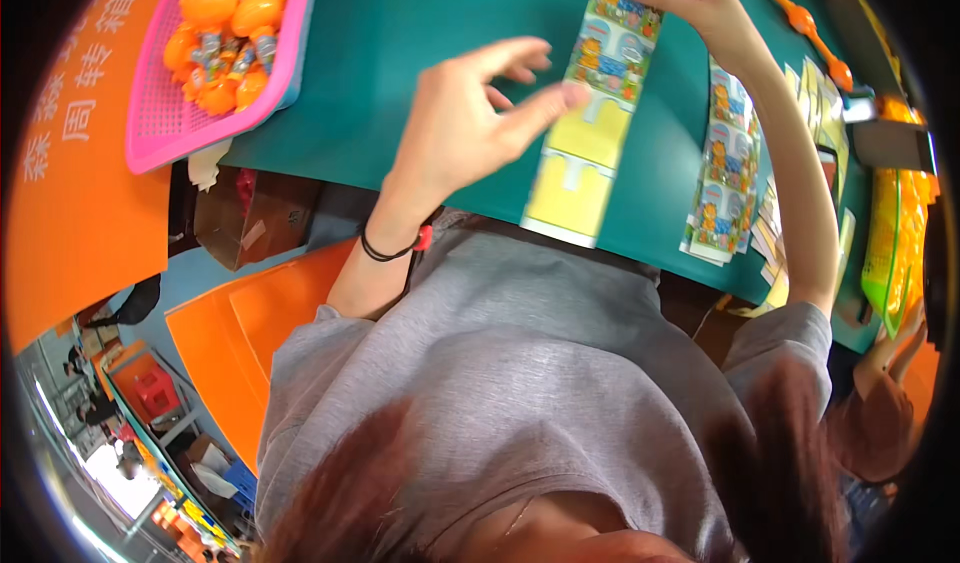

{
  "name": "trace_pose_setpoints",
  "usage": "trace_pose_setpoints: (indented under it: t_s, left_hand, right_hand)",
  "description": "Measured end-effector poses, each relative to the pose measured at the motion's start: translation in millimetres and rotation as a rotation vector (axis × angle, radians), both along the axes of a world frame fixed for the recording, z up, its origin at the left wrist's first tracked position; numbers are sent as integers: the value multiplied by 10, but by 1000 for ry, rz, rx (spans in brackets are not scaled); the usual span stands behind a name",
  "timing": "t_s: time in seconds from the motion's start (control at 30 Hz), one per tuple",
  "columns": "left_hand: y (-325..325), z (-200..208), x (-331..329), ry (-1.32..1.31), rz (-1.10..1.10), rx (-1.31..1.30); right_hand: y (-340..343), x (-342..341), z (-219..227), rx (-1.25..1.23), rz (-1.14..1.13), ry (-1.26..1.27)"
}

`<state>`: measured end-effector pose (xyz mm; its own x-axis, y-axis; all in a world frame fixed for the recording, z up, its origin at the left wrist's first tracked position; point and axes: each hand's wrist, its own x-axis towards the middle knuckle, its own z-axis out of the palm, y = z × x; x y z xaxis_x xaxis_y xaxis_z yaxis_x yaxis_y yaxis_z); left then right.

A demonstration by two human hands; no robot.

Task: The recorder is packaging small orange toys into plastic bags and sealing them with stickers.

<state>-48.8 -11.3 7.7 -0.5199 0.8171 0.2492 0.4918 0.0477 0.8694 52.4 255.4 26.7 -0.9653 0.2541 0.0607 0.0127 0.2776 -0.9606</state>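
A long strip of printed stickers (607,58) slants over the green tabletop. Its far part carries colourful cartoon pictures, while the near part is bare yellow backing with pale cut-outs. At the strip's far end, my right hand (700,5) pinches it between thumb and fingers. My left hand (462,121) hovers beside the middle of the strip, fingers apart and slightly curled. Its thumb tip overlaps the strip's left edge; whether it touches cannot be told. Right of the strip, more printed sticker strips (725,168) lie on the table, partly behind my right forearm.
A pink basket (150,138) of orange toy pieces (225,23) stands at the far left on the green table (390,23). Orange stick-like toys (800,21), paper pieces (770,228) and a yellow-green bag (890,253) lie rightward. Another person's arm (885,363) shows at the right edge.
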Motion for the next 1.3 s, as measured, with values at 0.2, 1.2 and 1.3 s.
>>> trace_pose_setpoints:
  t_s: [0.2, 1.2, 1.3]
  left_hand:
    - [174, -122, 331, -591, -299, -11]
    - [221, -179, 623, -412, -222, 35]
    - [205, -173, 627, -418, -206, 0]
  right_hand:
    - [-134, 342, 114, -79, -149, 115]
    - [-994, 917, -284, 577, -190, 273]
    - [-1043, 903, -272, 597, -238, 231]
